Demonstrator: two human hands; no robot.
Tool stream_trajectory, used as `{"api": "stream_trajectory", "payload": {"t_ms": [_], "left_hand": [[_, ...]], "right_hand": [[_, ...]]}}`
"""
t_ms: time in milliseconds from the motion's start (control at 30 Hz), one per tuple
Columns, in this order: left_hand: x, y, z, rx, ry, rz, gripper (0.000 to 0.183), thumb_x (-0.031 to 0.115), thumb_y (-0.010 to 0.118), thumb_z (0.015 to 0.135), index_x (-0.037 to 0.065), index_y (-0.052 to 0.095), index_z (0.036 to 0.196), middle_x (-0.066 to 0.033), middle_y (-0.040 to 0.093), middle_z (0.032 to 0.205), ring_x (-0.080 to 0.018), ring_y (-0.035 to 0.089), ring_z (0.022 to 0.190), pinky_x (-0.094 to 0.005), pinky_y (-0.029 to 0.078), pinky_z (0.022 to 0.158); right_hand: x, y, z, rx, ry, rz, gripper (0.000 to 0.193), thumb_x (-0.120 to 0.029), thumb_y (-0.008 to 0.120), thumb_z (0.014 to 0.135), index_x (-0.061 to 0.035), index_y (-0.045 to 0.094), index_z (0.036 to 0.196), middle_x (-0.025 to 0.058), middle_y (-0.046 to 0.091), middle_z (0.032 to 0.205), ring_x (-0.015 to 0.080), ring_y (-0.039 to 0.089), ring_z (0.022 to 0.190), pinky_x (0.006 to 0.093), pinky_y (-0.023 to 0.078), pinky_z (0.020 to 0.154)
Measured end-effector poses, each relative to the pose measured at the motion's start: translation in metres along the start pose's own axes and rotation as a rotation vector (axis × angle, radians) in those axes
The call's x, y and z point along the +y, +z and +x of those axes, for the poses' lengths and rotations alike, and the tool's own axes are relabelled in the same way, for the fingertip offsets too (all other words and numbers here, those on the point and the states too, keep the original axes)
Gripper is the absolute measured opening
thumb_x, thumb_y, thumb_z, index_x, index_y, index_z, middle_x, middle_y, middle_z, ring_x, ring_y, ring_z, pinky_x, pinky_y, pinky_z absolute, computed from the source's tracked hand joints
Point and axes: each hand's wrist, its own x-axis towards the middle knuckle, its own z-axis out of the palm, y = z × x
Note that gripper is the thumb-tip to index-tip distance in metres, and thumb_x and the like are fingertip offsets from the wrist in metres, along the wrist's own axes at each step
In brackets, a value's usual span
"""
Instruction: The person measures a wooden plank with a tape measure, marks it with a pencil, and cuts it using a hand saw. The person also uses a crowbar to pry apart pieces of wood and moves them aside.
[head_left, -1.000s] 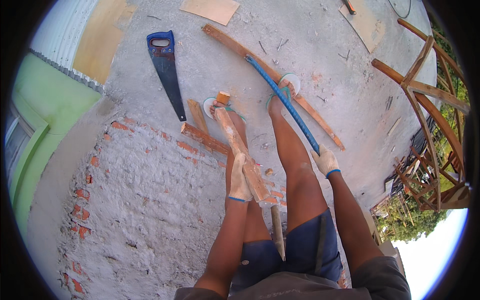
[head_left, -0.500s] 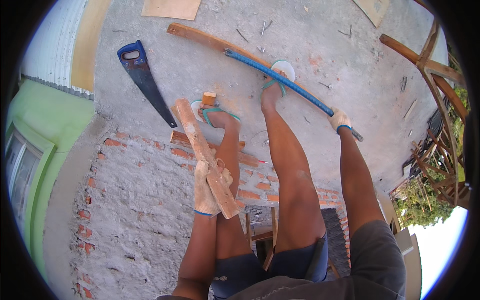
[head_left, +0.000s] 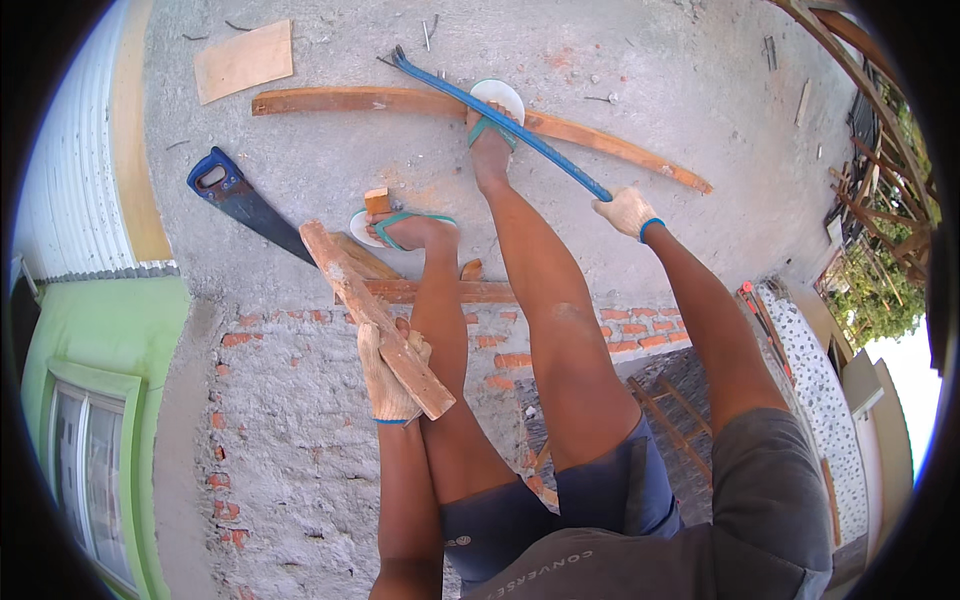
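My left hand (head_left: 384,376), in a cream work glove, is closed round a short, rough piece of wood (head_left: 362,300), which tilts up and to the left in front of my left leg. My gloved right hand (head_left: 629,213) grips the near end of a blue pry bar (head_left: 548,152). The bar's dark forked tip points away to the upper left. Below the bar, a long wooden batten (head_left: 350,100) lies on the concrete, beside my right foot (head_left: 490,155) in a green-strapped sandal. The bar passes across foot and batten in this view; contact cannot be told.
A blue-handled handsaw (head_left: 250,208) lies at the left. By my left foot (head_left: 415,231) sits a small wood block (head_left: 377,200); more timber (head_left: 430,291) lies along the brick edge (head_left: 515,360). A thin board (head_left: 245,60) is at upper left, piled timber (head_left: 885,190) at right.
The pry bar has turned away from lying along the batten and now crosses it, its forked tip showing. My view has shifted. Both hands keep their holds.
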Motion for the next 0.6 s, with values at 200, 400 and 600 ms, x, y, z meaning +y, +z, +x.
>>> {"api": "stream_trajectory", "payload": {"t_ms": [200,400,600], "left_hand": [[-0.001,-0.01,-0.002,0.147,-0.116,0.226,0.067,0.06,0.077,0.093,0.01,0.054,0.131,-0.0059,0.058,0.094,-0.0178,0.058,0.07,-0.0316,0.052,0.059],[0.007,0.007,-0.06,0.068,-0.115,0.255,0.064,0.06,0.075,0.094,0.013,0.054,0.131,-0.0056,0.059,0.094,-0.0186,0.059,0.07,-0.0324,0.053,0.059],[0.034,0.037,-0.123,0.094,0.059,0.354,0.065,0.059,0.074,0.095,0.014,0.053,0.138,-0.0046,0.059,0.095,-0.0183,0.059,0.067,-0.0331,0.053,0.055]], "right_hand": [[-0.07,-0.026,-0.188,-0.309,0.314,0.473,0.044,-0.039,0.064,0.096,0.0033,0.072,0.106,0.0152,0.072,0.083,0.0217,0.07,0.075,0.04,0.056,0.068],[-0.053,-0.055,-0.356,-0.328,0.338,0.769,0.05,-0.039,0.065,0.1,-0.0008,0.068,0.132,0.0116,0.07,0.099,0.0226,0.07,0.079,0.039,0.055,0.07],[-0.014,-0.084,-0.355,-0.293,0.502,0.638,0.046,-0.037,0.064,0.1,-0.0013,0.072,0.127,0.0134,0.075,0.1,0.024,0.071,0.088,0.0383,0.055,0.076]]}}
